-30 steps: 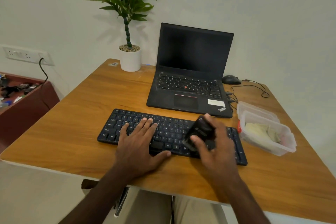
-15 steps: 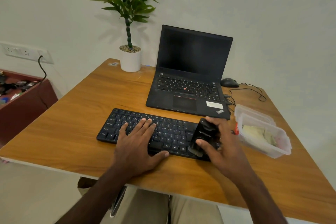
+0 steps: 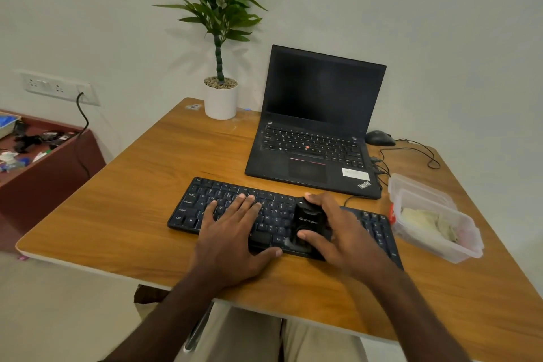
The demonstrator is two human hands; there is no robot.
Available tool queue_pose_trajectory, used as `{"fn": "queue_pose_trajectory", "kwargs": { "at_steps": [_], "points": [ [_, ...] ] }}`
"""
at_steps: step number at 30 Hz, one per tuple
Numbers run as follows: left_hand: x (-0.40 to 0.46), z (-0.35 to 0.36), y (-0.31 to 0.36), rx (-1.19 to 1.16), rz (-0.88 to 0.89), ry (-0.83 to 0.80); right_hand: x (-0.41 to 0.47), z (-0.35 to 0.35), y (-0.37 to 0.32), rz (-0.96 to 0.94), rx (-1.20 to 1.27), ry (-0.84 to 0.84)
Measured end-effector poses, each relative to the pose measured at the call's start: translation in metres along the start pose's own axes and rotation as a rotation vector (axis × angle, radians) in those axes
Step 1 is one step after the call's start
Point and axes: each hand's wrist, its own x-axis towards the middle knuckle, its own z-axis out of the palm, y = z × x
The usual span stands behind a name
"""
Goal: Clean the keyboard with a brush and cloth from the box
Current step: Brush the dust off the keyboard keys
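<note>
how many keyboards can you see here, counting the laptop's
2: the black external keyboard at the front of the desk under both hands, and the laptop keyboard behind it. None seems hidden.

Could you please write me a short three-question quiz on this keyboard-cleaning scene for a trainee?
1. True or false: the left hand lies flat on the keyboard.
2. What does the right hand grip?
A. cloth
B. brush
C. mouse
3. Where is the cloth?

Key:
1. True.
2. B.
3. In the clear plastic box, right of the keyboard.
</note>
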Motion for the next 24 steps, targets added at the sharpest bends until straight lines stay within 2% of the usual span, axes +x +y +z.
{"fn": "queue_pose_trajectory", "kwargs": {
  "at_steps": [3, 6, 10, 15, 19, 24],
  "points": [
    [0.0, -0.001, -0.001, -0.009, 0.007, 0.011, -0.004, -0.027, 0.006, 0.01, -0.025, -0.056],
    [0.0, 0.001, -0.001, -0.013, 0.007, 0.009, -0.003, -0.038, 0.004, -0.003, 0.037, -0.011],
    [0.0, 0.003, -0.001, -0.006, 0.011, 0.017, 0.005, -0.004, -0.01, -0.058, 0.071, 0.032],
    [0.0, 0.001, 0.0, -0.002, 0.007, 0.005, 0.023, 0.021, -0.029, -0.057, 0.276, 0.149],
    [-0.001, 0.001, -0.001, -0.004, 0.009, -0.007, 0.021, 0.018, -0.024, -0.129, 0.138, 0.01],
    [0.0, -0.001, 0.0, -0.013, 0.002, 0.003, 0.003, -0.019, -0.001, -0.083, 0.005, -0.104]
  ]
}}
